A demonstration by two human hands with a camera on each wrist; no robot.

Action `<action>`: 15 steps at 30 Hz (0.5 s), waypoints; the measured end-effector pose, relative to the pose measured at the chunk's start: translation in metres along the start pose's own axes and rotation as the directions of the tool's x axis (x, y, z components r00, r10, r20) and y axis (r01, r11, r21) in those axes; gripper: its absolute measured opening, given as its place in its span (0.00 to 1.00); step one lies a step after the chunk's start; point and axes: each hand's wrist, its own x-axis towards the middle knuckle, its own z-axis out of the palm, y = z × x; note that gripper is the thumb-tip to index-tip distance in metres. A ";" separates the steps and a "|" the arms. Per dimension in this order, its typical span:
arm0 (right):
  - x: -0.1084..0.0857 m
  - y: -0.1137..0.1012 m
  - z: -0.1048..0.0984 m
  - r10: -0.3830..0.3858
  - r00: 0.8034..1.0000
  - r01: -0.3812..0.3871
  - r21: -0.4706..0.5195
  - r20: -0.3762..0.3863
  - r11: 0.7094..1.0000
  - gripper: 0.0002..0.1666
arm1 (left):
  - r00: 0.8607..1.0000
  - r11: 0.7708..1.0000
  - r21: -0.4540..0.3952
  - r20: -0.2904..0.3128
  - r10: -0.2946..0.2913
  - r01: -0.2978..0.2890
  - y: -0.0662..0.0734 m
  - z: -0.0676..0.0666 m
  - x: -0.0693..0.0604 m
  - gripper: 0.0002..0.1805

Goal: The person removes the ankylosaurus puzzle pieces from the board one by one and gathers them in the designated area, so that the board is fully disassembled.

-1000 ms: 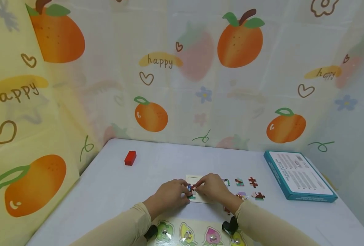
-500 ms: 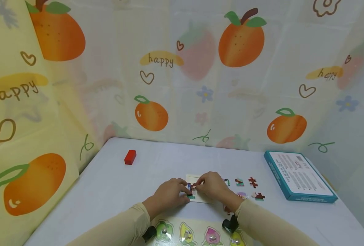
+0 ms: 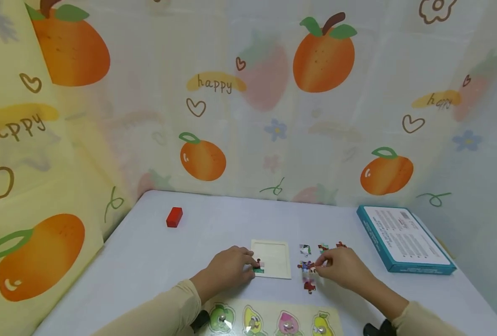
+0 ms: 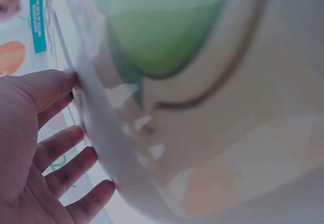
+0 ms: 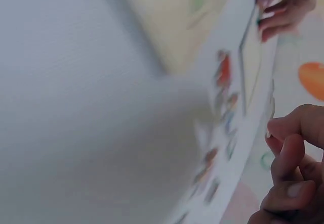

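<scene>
My left hand [image 3: 227, 268] rests at the left edge of a pale puzzle tray [image 3: 275, 272], its fingertips on the edge beside a small jigsaw piece [image 3: 258, 269] in the lower left corner. In the left wrist view its fingers [image 4: 71, 171] are spread and fairly straight. Right of the tray, my right hand [image 3: 342, 266] pinches a jigsaw piece [image 5: 271, 115] between thumb and forefinger, seen edge-on in the right wrist view. Loose jigsaw pieces lie under and around that hand, one at the front [image 3: 309, 286] and one at the back [image 3: 305, 249]; the hand hides some.
A fruit knob puzzle board [image 3: 269, 305] lies nearest the person. At the back right is a teal box [image 3: 405, 238], and at the back left a red block [image 3: 174, 217]. A fruit-print cloth [image 3: 240, 140] hangs behind the white table [image 3: 215, 219].
My right hand has moved right, from over the tray to the loose pieces, with a jigsaw piece in its pinch. The tray now shows only the corner piece. My left hand has stayed.
</scene>
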 end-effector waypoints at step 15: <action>-0.023 0.050 -0.006 0.038 0.996 -0.037 -0.015 0.076 0.999 0.07 | 1.000 1.000 0.002 0.027 0.008 -0.008 0.001 -0.005 0.002 0.13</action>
